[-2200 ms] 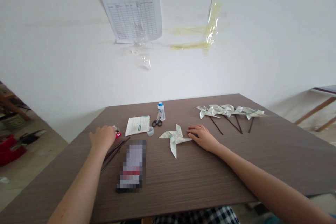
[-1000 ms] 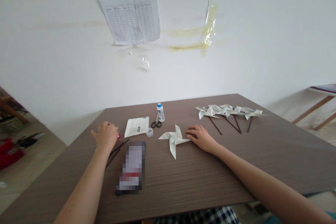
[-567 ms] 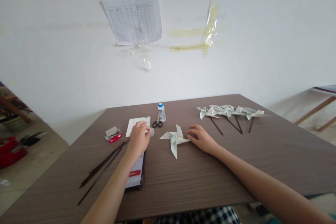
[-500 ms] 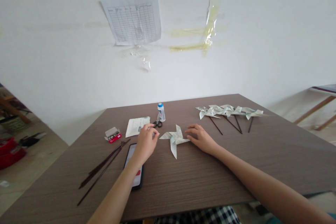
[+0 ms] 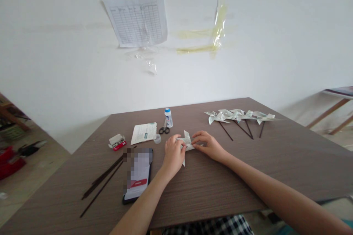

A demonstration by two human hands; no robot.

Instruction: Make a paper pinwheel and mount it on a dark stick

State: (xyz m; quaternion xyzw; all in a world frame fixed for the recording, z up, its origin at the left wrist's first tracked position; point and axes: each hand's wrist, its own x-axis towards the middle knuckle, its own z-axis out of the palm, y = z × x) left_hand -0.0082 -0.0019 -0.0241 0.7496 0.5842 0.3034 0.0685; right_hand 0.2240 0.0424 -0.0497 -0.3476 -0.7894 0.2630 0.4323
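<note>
A pinwheel folded from printed paper [image 5: 187, 137] lies on the table between my hands. My left hand [image 5: 174, 154] is over its left part and hides that blade and some of the middle. Thumb and fingers are pinched near the centre; whatever they hold is too small to make out. From the right, my right hand [image 5: 210, 147] grips the pinwheel's right blade with thumb and fingertips. Left of my left hand stands a small clear round piece, perhaps a tape roll [image 5: 157, 138].
Black-handled scissors [image 5: 164, 130] and a blue-capped white bottle [image 5: 168, 118] are behind. Leftward are a paper stack [image 5: 143, 133], an opened red box [image 5: 118, 143], a phone [image 5: 138, 176] and dark sticks [image 5: 102, 180]. Several pinwheels on sticks [image 5: 239, 115] lie back right, near the wall.
My left hand has moved right, from beside the pinwheel onto its middle, uncovering the phone and the small round piece. My right hand has shifted slightly left, its fingers further onto the blade.
</note>
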